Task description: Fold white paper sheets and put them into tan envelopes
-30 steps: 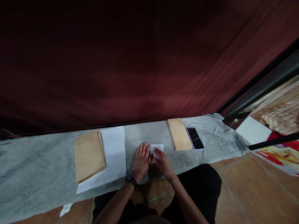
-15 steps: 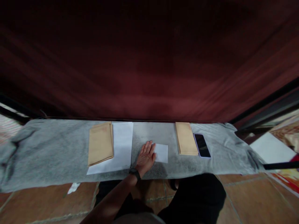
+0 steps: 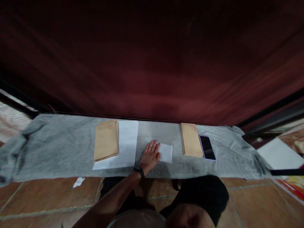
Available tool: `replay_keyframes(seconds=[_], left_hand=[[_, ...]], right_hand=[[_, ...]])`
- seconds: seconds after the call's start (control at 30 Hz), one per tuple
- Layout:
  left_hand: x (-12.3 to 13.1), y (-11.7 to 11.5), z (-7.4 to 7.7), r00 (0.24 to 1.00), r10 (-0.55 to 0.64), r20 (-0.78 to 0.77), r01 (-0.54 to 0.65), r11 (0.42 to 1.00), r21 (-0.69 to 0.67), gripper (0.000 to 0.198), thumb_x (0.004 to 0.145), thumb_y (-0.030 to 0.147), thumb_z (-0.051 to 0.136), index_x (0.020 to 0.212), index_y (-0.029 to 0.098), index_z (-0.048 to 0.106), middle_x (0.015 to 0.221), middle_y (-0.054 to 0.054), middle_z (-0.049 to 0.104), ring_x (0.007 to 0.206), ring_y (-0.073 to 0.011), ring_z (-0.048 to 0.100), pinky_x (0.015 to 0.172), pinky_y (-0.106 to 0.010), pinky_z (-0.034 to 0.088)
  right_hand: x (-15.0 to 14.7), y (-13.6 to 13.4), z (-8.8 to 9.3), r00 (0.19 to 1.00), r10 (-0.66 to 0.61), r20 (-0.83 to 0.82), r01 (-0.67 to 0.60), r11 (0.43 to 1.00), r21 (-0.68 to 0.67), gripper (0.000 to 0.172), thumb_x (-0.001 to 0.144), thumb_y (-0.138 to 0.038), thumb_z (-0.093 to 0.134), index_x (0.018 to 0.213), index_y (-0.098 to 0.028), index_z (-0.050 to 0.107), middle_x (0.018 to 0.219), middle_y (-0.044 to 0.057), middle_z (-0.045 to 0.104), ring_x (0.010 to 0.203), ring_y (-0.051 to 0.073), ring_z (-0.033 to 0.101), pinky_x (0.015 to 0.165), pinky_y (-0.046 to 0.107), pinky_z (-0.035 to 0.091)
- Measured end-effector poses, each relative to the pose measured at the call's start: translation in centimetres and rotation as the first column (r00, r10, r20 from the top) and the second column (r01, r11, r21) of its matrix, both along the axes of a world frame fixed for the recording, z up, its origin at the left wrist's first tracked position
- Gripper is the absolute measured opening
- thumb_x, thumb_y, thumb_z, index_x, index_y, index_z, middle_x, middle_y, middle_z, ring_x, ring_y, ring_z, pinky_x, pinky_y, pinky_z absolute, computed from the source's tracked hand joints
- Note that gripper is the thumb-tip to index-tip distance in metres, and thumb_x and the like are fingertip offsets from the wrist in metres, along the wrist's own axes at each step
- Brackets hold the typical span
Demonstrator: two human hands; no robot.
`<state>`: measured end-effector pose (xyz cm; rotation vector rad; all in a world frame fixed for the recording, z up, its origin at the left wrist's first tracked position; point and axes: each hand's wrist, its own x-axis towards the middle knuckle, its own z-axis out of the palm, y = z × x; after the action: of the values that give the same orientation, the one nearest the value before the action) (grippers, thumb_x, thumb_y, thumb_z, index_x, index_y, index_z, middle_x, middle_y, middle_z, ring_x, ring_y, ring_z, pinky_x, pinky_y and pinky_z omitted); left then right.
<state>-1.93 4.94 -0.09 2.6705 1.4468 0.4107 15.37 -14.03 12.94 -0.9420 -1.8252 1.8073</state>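
Partly beneath slightly spread left fingers (image 3: 153, 146), white paper (image 3: 166, 153) juts rightward; right hand (image 3: 187, 218) unclear.

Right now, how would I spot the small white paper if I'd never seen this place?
Find the long grey cloth below the dark red backdrop. Near the cloth's middle, the left hand rests at the left edge of the small white paper. It is far smaller than the large white sheet partly under brown paper.
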Motion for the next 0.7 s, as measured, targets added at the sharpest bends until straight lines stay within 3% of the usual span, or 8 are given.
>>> replay_keyframes(seconds=[0.07,0.1,0.13,0.2,0.3,0.43,0.57,0.7], left_hand=[[0.0,0.0,-0.1,1.0,0.002,-0.007,-0.002,1.0,0.003,0.055,0.099,0.037,0.041,0.151,0.018,0.04,0.16,-0.011,0.037,0.15,-0.0267,0.027,0.123,-0.047,0.021],[0.1,0.1,-0.1,1.0,0.001,-0.011,-0.001,1.0,0.003,0.055,0.1,0.039,0.041,0.151,0.018,0.04,0.159,-0.011,0.038,0.15,-0.0272,0.028,0.123,-0.047,0.022],[0.1,0.1,-0.2,1.0,-0.001,-0.015,0.001,1.0,0.003,0.056,0.1,0.041,0.042,0.15,0.018,0.041,0.159,-0.012,0.038,0.15,-0.0278,0.028,0.122,-0.048,0.023],[0.0,0.2,-0.3,1.0,-0.006,-0.023,0.006,1.0,0.006,0.058,0.099,0.046,0.044,0.15,0.019,0.041,0.159,-0.013,0.038,0.15,-0.0294,0.028,0.122,-0.05,0.024],[-0.1,0.3,-0.5,0.998,-0.031,-0.048,0.032,0.999,0.017,0.059,0.098,0.043,0.045,0.152,0.02,0.039,0.16,-0.013,0.035,0.15,-0.0312,0.026,0.121,-0.051,0.026],[-0.3,0.3,-0.7,0.996,-0.051,-0.077,0.055,0.998,0.039,0.056,0.098,0.027,0.041,0.152,0.018,0.038,0.161,-0.012,0.034,0.151,-0.0291,0.024,0.121,-0.05,0.026],[-0.5,0.2,-0.8,0.999,0.002,-0.043,0.001,0.999,0.052,0.057,0.099,0.029,0.037,0.152,0.01,0.036,0.161,-0.014,0.034,0.151,-0.0257,0.024,0.122,-0.046,0.025],[-1.1,0.0,-0.9,0.999,0.045,-0.015,-0.045,0.998,0.044,0.06,0.099,0.034,0.037,0.152,0.007,0.036,0.159,-0.016,0.036,0.15,-0.025,0.027,0.122,-0.044,0.026]], right_hand=[[0.3,1.5,-1.7,0.97,-0.221,0.097,0.22,0.975,0.026,0.054,0.1,-0.061,0.034,0.124,-0.026,0.067,0.112,0.012,0.071,0.101,0.026,0.07,0.084,0.038,0.058],[0.3,2.4,-2.6,0.852,-0.491,0.183,0.477,0.871,0.115,0.057,0.1,-0.062,0.034,0.117,-0.023,0.072,0.101,0.012,0.074,0.092,0.026,0.072,0.079,0.036,0.059],[0.2,3.3,-3.5,0.716,-0.663,0.219,0.633,0.749,0.197,0.056,0.099,-0.061,0.037,0.115,-0.021,0.072,0.096,0.011,0.075,0.088,0.025,0.072,0.078,0.035,0.059],[-0.4,5.4,-5.2,0.588,-0.789,0.179,0.719,0.611,0.33,0.049,0.101,-0.053,0.039,0.121,-0.02,0.07,0.104,0.011,0.075,0.096,0.024,0.072,0.086,0.034,0.057],[-2.3,9.0,-7.9,0.56,-0.823,0.097,0.646,0.507,0.57,0.044,0.104,-0.043,0.037,0.132,-0.021,0.063,0.13,0.011,0.067,0.12,0.023,0.063,0.102,0.039,0.052],[-4.3,12.4,-11.9,0.468,-0.855,0.225,0.362,0.417,0.834,0.046,0.105,-0.035,0.036,0.142,-0.015,0.055,0.142,0.015,0.058,0.134,0.027,0.052,0.112,0.048,0.042],[-3.8,12.3,-14.7,0.323,-0.901,0.29,0.174,0.358,0.917,0.052,0.105,-0.038,0.039,0.151,-0.014,0.041,0.151,0.017,0.047,0.142,0.029,0.042,0.116,0.049,0.033],[-2.7,11.2,-15.3,0.233,-0.932,0.277,0.137,0.313,0.94,0.059,0.105,-0.04,0.04,0.156,-0.012,0.031,0.157,0.019,0.038,0.144,0.03,0.038,0.116,0.049,0.031]])
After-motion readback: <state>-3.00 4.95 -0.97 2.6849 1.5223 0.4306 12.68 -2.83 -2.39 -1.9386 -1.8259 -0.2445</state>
